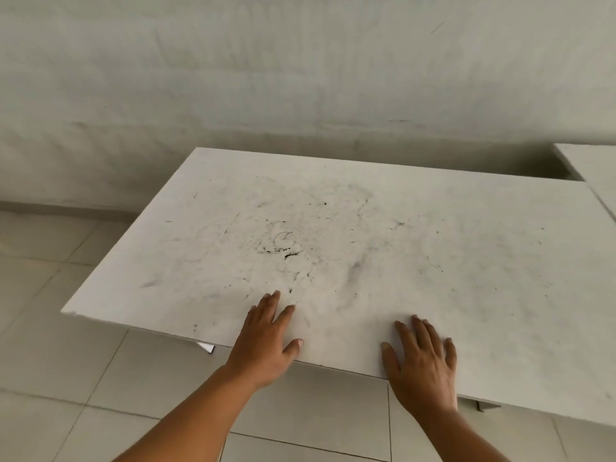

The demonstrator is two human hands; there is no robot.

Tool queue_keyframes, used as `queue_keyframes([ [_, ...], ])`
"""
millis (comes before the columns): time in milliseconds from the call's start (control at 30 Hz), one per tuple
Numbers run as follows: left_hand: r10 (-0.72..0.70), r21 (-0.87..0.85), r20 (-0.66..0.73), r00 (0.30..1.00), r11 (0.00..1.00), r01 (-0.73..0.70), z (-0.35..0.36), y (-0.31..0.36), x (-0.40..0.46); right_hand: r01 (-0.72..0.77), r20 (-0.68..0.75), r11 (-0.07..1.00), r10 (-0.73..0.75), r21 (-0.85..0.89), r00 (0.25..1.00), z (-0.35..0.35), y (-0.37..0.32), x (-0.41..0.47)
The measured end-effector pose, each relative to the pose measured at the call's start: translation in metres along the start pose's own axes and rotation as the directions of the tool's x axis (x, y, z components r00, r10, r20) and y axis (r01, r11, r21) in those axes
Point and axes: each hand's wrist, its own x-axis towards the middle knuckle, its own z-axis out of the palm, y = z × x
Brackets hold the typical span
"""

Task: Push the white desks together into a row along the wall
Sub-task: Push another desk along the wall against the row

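A white desk [350, 235] fills the middle of the view, seen from above by the person standing at its near edge. Its flat worktop is scuffed and smudged with dark marks, thickest around the centre. Both hands lie on the near edge with fingers straight and spread, palms down, clamped on nothing: the left hand [270, 341] toward the middle of the edge, the right hand [423, 358] just to its right.

The desk sits at a slight angle to the plain pale wall [300, 78] beyond it, with a shadowed gap between its far edge and the wall. At the far right, the corner of a second white desk [596, 165] stands nearer the wall; the two desks look to be touching or nearly so at the right, though the join runs out of view.

The top looks stiff and smooth, so flat palms may slip; it probably slides across the tiled floor [50, 378] with moderate effort. Curling the fingers over the near edge, hands wider apart, would likely give better control when turning it square to the wall.

No brand, label or readable writing shows; the marks are only scribbles.
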Motion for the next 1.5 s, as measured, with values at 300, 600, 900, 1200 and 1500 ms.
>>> queue_keyframes([
  [300,-0.016,0.083,-0.074,0.997,0.996,0.022,0.029,-0.008,0.005,-0.078,-0.028,0.996,0.077,-0.038,0.997,-0.001,0.018,0.002],
  [600,-0.002,0.214,-0.142,0.990,0.976,0.032,0.046,-0.011,0.003,-0.088,-0.061,0.996,0.086,-0.027,0.994,-0.003,0.016,0.004],
  [900,-0.017,0.241,-0.149,0.989,0.969,0.053,0.051,-0.007,0.012,-0.070,-0.030,0.996,0.069,-0.046,0.997,-0.004,0.020,0.013],
  [1200,-0.002,0.228,-0.111,0.994,0.973,0.027,0.043,0.006,0.047,-0.064,-0.057,0.997,0.061,-0.042,0.997,-0.010,0.036,0.044],
  [1500,-0.015,0.251,-0.126,0.992,0.967,0.047,0.038,0.012,0.074,-0.069,-0.050,0.997,0.067,-0.038,0.997,-0.012,0.040,0.074],
])
